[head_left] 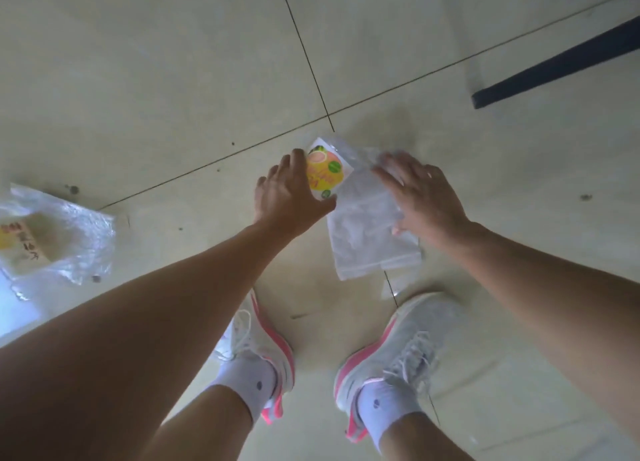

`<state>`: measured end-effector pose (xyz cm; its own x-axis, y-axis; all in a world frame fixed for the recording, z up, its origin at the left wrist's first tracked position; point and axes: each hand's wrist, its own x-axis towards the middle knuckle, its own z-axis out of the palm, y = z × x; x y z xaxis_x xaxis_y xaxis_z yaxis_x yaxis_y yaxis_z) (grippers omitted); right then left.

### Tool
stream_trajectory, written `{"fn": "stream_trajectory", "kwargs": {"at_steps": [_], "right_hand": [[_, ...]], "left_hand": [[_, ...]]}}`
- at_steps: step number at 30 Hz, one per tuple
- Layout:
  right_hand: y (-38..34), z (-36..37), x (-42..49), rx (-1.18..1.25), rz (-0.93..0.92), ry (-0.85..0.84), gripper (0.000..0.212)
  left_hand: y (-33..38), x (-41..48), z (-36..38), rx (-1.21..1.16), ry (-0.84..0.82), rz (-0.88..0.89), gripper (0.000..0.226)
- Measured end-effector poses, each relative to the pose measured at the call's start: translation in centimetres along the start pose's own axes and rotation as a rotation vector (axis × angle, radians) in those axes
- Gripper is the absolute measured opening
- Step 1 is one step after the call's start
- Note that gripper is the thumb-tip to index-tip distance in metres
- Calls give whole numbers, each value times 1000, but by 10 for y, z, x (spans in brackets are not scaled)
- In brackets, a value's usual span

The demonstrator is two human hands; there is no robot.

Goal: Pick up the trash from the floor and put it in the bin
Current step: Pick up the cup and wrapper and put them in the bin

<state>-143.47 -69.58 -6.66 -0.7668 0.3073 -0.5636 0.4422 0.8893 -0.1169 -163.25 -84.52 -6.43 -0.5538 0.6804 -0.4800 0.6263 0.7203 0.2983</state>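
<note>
Both forearms fill the lower frame, nearest my view, cut off at the 7 and 4 o'clock edges. Below them I see two white shoes with pink soles, the left shoe [258,350] partly hidden under the left forearm, the right shoe [394,353] in full view.

Left hand [287,192]: fingers spread and slightly curled, resting on the printed end of a clear plastic bag [367,225] just above frame centre. Fingertips cover part of the yellow-and-pink label [325,175]; the lettering is too blurred for me to read. Whether the thumb is under the bag edge, I cannot tell.

Right hand [426,197]: open, fingers fanned, lying flat on the bag's right side. Its fingertips look hazy, possibly behind a fold of film; I cannot tell which.

The bag lies flat on the tiled floor [156,80], in front of the shoes at 12 o'clock from them. A second thin clear piece [396,284] shows beneath its lower corner, hard to make out.

At 9 o'clock, well apart, lies another crumpled clear bag [62,232] with a label bearing red marks, cut off by the frame edge. At 2 o'clock a dark bar [557,66] runs out of frame; I cannot identify it.
</note>
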Motion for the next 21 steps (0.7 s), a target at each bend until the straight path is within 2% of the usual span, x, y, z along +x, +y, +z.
{"fn": "stream_trajectory", "kwargs": {"at_steps": [3, 5, 6, 11, 16, 18, 21], "right_hand": [[7, -12, -2, 64, -5, 63, 67], [6, -31, -4, 148, 62, 81, 22], [4, -44, -7, 190, 101, 76, 10], [-12, -140, -44, 448, 205, 55, 6], [-41, -302, -123, 710, 249, 98, 6], [-57, -374, -164, 788, 268, 135, 14], [-83, -477, -226, 898, 263, 167, 40]], "left_hand": [[-11, -9, -16, -26, 31, -62, 75], [-15, -19, -32, -44, 12, -99, 74], [-15, -26, -43, -51, -8, -113, 74], [0, -70, -126, -60, -97, -109, 77], [46, -159, -266, -181, -69, -184, 75], [68, -204, -336, -239, -59, -225, 74], [100, -267, -435, -306, -65, -255, 72]]}}
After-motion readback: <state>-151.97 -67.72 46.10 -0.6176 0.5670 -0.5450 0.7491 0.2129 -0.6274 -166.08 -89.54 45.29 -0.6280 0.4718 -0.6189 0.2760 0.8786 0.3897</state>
